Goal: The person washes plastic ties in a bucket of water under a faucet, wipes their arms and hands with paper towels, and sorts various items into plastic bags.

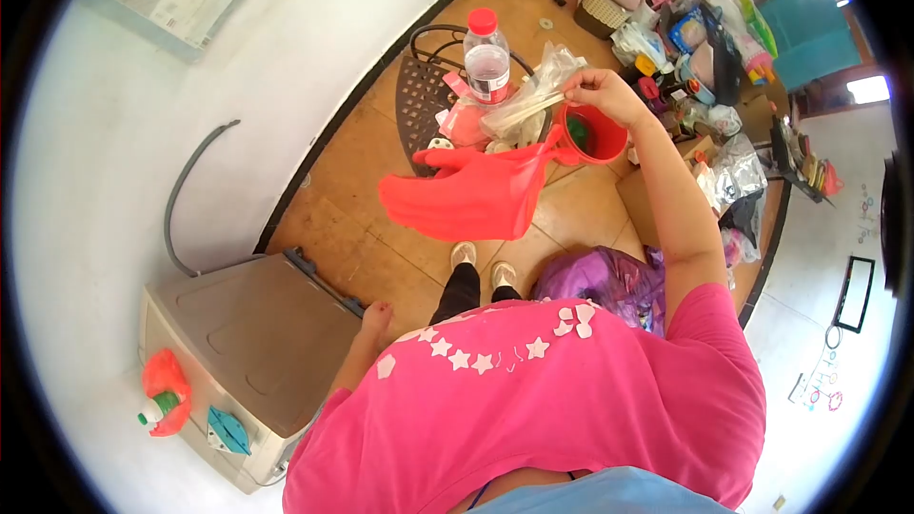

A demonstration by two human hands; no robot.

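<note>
In the head view, the person's right arm reaches forward from a pink sleeve, the forearm slanting inward and the wrist bent so that the right hand (598,95) points toward the middle. Its thumb and forefinger are pinched together at the end of the pale sticks (535,107), beside the clear plastic wrapper (560,67); the other fingers are curled. The sticks and wrapper are above the perforated brown chair (417,100), just beside the bottle (486,62) with the red cap. Near the right hand is the red cup (609,136), with something green inside, and next to it lies the red glove-shaped item (466,192).

The left arm hangs low, bent close to the body. The left hand (378,316) is near the corner of the brown-topped appliance (257,324), its fingers loosely curled; whether it holds anything cannot be told.

The bottle carries a white, dark and red label whose writing is too small to read. A white paper label (195,0) at the upper left shows small, illegible print. Coloured scribbles (826,385) mark the right-hand wall. The pink shirt (571,409) bears white stars.
</note>
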